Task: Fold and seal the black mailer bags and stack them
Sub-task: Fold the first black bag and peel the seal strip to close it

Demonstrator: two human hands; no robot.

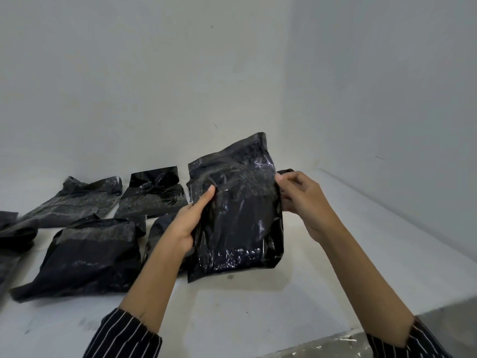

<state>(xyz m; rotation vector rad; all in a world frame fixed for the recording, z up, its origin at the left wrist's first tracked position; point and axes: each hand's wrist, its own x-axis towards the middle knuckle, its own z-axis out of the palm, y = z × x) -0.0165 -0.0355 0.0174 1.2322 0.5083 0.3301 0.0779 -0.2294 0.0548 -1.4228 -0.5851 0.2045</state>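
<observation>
held bag (237, 210): centre frame, upright, long axis vertical
left hand (192, 220): grips its left edge, thumb on front
right hand (302, 202): pinches its right edge
other bags (90, 254): lying lower left

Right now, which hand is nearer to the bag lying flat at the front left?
Left. The left hand grips the held bag on its left edge, just right of the flat bag; the right hand pinches the opposite edge, farther away.
</observation>
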